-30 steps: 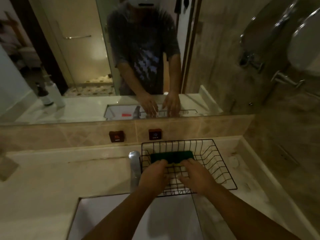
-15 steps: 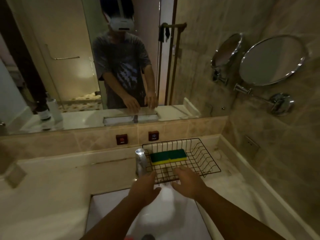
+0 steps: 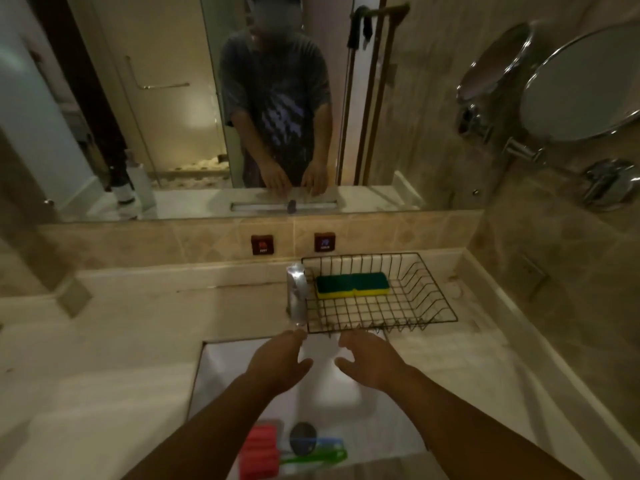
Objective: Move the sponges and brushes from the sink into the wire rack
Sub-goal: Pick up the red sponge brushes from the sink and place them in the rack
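black wire makes up the wire rack (image 3: 433, 296), which sits on the pale stone counter (image 3: 104, 341) behind the sink (image 3: 363, 403), just right of the chrome faucet (image 3: 296, 292). two green-topped yellow sponges (image 3: 352, 285) lie side by side in the rack's back left part, touching each other end to end.

both hands hover over the far part of the sink, just in front of the rack's near edge. the left hand (image 3: 277, 365) is empty, its fingers loosely spread and reaching forward, fingertips close below the faucet's spout. the right hand (image 3: 369, 362) is empty too, fingers spread and slightly curled, thumb pointing toward the left hand. the two are apart, with bare white basin showing between them.

near the bottom of the basin, by the dark round drain (image 3: 303, 438), lie a red sponge (image 3: 259, 452) on the left, and a green brush handle (image 3: 315, 457) running rightward from it. something blue (image 3: 330, 442) lies just above the green handle; its shape is too blurred to tell.

on the tiled wall behind the counter, two small dark square tap controls (image 3: 262, 244) sit under the mirror (image 3: 207, 98).
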Motion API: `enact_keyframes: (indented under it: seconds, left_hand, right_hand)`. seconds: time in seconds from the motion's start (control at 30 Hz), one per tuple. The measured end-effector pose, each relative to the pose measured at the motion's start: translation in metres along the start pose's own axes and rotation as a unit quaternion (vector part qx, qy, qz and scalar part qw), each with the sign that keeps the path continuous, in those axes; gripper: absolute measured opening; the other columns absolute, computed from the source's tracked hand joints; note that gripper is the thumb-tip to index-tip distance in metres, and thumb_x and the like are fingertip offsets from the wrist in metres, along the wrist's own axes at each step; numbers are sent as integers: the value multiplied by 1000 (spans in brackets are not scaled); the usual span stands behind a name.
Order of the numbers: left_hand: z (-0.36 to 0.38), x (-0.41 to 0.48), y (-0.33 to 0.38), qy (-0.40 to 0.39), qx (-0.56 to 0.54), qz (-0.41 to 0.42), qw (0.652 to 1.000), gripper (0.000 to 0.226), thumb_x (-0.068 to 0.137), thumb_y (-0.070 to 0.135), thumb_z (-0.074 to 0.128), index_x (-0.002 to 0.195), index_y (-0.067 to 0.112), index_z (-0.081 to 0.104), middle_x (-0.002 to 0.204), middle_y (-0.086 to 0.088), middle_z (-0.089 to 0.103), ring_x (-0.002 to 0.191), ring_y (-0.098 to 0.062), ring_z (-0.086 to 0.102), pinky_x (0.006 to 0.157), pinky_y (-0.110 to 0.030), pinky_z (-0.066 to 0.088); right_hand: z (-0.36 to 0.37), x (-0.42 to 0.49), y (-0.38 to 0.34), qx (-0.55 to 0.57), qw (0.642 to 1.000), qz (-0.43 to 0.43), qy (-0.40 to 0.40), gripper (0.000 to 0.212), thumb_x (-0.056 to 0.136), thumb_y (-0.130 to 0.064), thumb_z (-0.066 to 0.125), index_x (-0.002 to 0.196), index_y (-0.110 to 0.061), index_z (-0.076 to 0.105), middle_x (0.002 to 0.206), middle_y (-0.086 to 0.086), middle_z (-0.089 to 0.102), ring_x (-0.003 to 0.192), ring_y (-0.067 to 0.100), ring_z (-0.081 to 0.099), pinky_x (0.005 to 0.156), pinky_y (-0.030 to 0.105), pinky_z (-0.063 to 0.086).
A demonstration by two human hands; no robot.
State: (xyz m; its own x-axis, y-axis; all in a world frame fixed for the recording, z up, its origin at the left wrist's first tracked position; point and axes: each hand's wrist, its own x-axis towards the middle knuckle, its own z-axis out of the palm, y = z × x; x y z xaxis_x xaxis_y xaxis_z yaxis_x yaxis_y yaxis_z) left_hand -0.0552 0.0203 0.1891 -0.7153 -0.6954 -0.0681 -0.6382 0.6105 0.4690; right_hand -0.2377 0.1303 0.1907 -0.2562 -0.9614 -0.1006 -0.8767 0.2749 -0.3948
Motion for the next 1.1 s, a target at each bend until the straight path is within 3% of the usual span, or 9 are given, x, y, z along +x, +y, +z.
enact_keyframes:
  seconds: [0.13, 0.37, 0.57, 0.73, 0.83, 0.97, 1.1]
  left_hand:
    - [10, -15, -18, -30, 23, -39, 999, 60, 90, 46, 62, 142, 23, 45, 139, -1, 55, 125, -18, 52, 103, -32, 44]
    - [30, -46, -43, -70, 3, -92, 993, 56, 88, 42, 66, 137, 22, 50, 134, -1, 59, 122, -19, 54, 101, -33, 45]
    - [56, -65, -58, -112, 1, -108, 988, 52, 87, 38, 65, 134, 21, 53, 135, -3, 58, 124, -21, 50, 102, -34, 42]
    - [81, -73, -64, -147, -28, -116, 982, 38, 84, 37, 65, 117, 20, 62, 113, -3, 65, 108, -23, 60, 85, -30, 45]
    - [96, -75, -70, -153, -46, -110, 981, 27, 81, 32, 67, 104, 17, 66, 106, -6, 67, 102, -26, 62, 84, -32, 48]
    - [116, -77, -79, -188, -48, -100, 976, 41, 86, 31, 67, 124, 18, 61, 127, -7, 62, 116, -24, 57, 97, -32, 44]
    - [137, -71, -88, -223, -53, -96, 969, 47, 87, 34, 67, 130, 19, 57, 131, -8, 61, 117, -24, 57, 100, -34, 44]
  right_hand:
    - [28, -3, -3, 13, 999, -8, -44, 41, 88, -51, 56, 121, -27, 52, 120, -2, 58, 110, 16, 53, 92, 32, 47]
    - [78, -10, -21, 33, 995, -2, -95, 44, 85, -49, 62, 124, -31, 54, 120, -7, 60, 106, 12, 55, 89, 28, 48]
    - [111, -15, -21, 33, 991, 3, -131, 36, 87, -43, 61, 117, -25, 57, 117, -1, 62, 103, 17, 57, 87, 32, 49]
    - [131, -23, -9, 49, 986, 6, -161, 32, 90, -40, 60, 107, -13, 59, 107, 8, 63, 99, 26, 58, 83, 36, 46]
    - [143, -26, -2, 56, 981, 26, -183, 31, 89, -32, 63, 108, -8, 59, 111, 15, 61, 103, 31, 57, 85, 38, 44]
    - [161, -27, 7, 62, 976, 46, -202, 30, 87, -26, 63, 111, -9, 58, 114, 15, 59, 109, 31, 54, 88, 36, 43]
    - [179, -19, 12, 60, 975, 60, -207, 32, 84, -25, 65, 111, -9, 60, 114, 14, 58, 109, 31, 52, 87, 36, 42]
